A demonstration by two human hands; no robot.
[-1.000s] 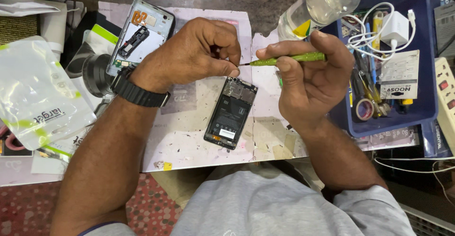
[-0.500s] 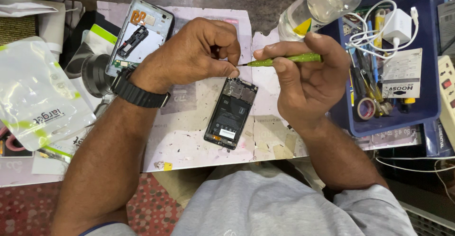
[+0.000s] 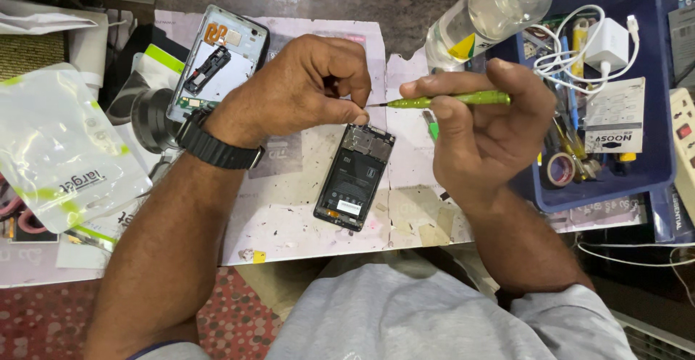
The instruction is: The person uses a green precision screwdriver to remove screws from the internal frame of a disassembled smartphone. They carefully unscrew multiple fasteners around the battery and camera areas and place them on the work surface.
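Note:
An opened black phone (image 3: 355, 178) lies on the stained white work mat (image 3: 289, 215), its back off and its inner parts showing. My right hand (image 3: 481, 132) holds a green screwdriver (image 3: 449, 100) level, its tip pointing left just above the phone's top edge. My left hand (image 3: 300, 89), with a black watch on the wrist, has its fingers curled and pinched together at the screwdriver's tip; whatever small part it pinches is too tiny to make out.
A phone frame (image 3: 217, 60) with parts lies at the mat's upper left. A clear spray bottle (image 3: 492, 9) stands behind the hands. A blue tray (image 3: 651, 164) at right holds a charger, cables, tape and tools. A plastic pouch (image 3: 54, 150) lies at left.
Both hands stay at the phone's top edge, the screwdriver tip held at my left fingertips. No clear movement shows.

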